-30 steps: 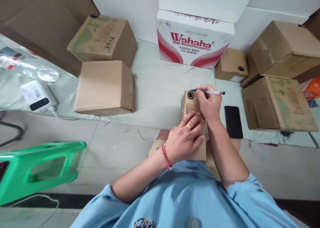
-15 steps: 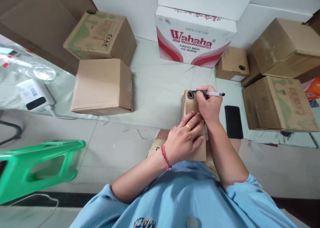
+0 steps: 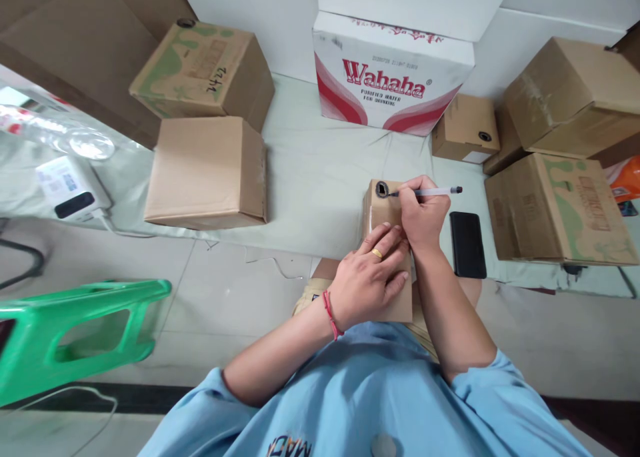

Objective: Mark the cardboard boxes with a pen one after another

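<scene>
Right hand [image 3: 425,213] fingers pinch pen [image 3: 434,191] beside black ring mark [image 3: 383,189] on cardboard box [image 3: 381,215]; tip contact unclear. Left hand [image 3: 367,280] lies flat atop box: brace firmly, stroke lightly.

Free lane over cloth [image 3: 310,177] up to Wahaha carton [image 3: 393,87]

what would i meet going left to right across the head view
white device, plain brown box, left hand, right hand, black phone, green-printed box beside the phone
</scene>
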A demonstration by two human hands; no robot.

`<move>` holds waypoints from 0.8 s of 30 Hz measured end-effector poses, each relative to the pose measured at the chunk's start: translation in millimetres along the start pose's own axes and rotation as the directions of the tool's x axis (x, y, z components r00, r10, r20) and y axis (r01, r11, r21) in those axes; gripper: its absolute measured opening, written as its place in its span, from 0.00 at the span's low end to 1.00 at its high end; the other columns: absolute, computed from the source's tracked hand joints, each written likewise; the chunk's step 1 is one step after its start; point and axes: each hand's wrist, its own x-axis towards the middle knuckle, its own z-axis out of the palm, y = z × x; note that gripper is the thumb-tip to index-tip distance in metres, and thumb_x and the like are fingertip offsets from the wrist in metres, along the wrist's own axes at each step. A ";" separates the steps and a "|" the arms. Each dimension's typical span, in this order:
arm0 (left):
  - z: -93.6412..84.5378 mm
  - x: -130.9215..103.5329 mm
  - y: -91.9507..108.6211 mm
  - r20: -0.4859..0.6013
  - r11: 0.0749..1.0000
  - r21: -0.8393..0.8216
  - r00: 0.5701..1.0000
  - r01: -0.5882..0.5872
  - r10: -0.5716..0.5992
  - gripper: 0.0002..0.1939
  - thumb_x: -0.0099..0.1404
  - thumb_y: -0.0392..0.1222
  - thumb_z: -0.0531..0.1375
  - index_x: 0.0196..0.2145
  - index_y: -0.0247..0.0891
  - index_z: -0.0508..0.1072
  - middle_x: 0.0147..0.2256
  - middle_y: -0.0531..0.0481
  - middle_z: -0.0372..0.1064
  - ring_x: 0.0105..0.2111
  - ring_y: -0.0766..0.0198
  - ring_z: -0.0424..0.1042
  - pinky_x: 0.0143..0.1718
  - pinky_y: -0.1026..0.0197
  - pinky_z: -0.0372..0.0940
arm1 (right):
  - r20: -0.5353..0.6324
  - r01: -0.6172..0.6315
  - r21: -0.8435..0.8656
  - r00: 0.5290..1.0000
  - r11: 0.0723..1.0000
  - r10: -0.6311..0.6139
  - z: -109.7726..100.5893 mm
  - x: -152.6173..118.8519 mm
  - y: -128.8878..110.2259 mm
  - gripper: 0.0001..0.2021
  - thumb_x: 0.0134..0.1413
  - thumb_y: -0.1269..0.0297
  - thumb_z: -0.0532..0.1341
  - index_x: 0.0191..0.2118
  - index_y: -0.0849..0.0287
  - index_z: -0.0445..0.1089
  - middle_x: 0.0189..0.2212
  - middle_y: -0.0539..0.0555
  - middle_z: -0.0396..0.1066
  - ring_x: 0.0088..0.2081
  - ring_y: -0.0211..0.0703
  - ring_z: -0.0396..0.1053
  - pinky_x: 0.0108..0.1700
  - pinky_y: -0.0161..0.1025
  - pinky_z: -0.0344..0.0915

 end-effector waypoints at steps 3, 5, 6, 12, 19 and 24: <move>0.2 -0.2 -0.1 -0.009 1.000 0.006 1.000 -0.006 0.006 0.25 0.79 0.48 0.58 0.67 0.36 0.73 0.73 0.38 0.64 0.77 0.46 0.57 0.68 0.43 0.73 | 0.053 0.004 0.006 0.999 1.000 -0.005 -0.9 -0.1 -0.9 0.09 0.53 0.64 0.59 0.23 0.54 0.67 0.18 0.43 0.61 0.23 0.35 0.58 0.29 0.36 0.55; 0.7 -0.5 -0.1 -0.019 1.000 0.010 1.000 -0.006 0.006 0.24 0.78 0.48 0.58 0.66 0.37 0.73 0.73 0.38 0.64 0.77 0.46 0.57 0.68 0.43 0.72 | 0.096 0.012 0.023 0.995 1.000 -0.014 -1.2 -0.2 -2.9 0.08 0.53 0.64 0.59 0.24 0.54 0.69 0.18 0.43 0.64 0.22 0.35 0.58 0.29 0.36 0.55; 1.0 -0.6 0.0 -0.022 1.000 0.012 1.000 -0.005 0.005 0.23 0.78 0.48 0.58 0.65 0.37 0.74 0.73 0.38 0.64 0.77 0.46 0.57 0.68 0.43 0.72 | 0.115 0.017 0.031 0.993 0.999 -0.021 -1.3 -0.3 -4.1 0.07 0.53 0.64 0.59 0.26 0.55 0.71 0.19 0.43 0.66 0.22 0.35 0.59 0.29 0.36 0.55; -0.1 0.2 1.1 -0.020 1.000 0.020 1.000 0.006 -0.006 0.22 0.78 0.47 0.59 0.63 0.37 0.75 0.74 0.39 0.63 0.76 0.45 0.58 0.69 0.42 0.72 | 0.158 0.025 0.023 0.987 0.999 -0.029 -0.2 -1.0 -7.0 0.07 0.53 0.65 0.60 0.28 0.56 0.75 0.21 0.45 0.70 0.22 0.35 0.59 0.28 0.36 0.55; 0.1 -0.2 0.3 -0.008 1.000 0.023 1.000 0.008 -0.008 0.26 0.78 0.48 0.58 0.68 0.36 0.72 0.74 0.39 0.63 0.76 0.45 0.58 0.69 0.43 0.72 | -0.138 0.045 -0.026 0.989 0.999 -0.048 -9.9 -3.1 16.5 0.07 0.62 0.63 0.58 0.37 0.55 0.74 0.30 0.49 0.75 0.30 0.40 0.70 0.36 0.37 0.67; 2.6 -1.1 -2.1 -0.007 1.000 0.023 1.000 0.009 -0.009 0.26 0.79 0.49 0.58 0.68 0.38 0.72 0.74 0.38 0.63 0.76 0.45 0.58 0.68 0.42 0.72 | 0.082 0.047 -0.530 0.997 0.847 -0.004 -49.4 -8.9 52.3 0.15 0.73 0.60 0.53 0.51 0.57 0.76 0.38 0.57 0.80 0.40 0.49 0.76 0.46 0.43 0.70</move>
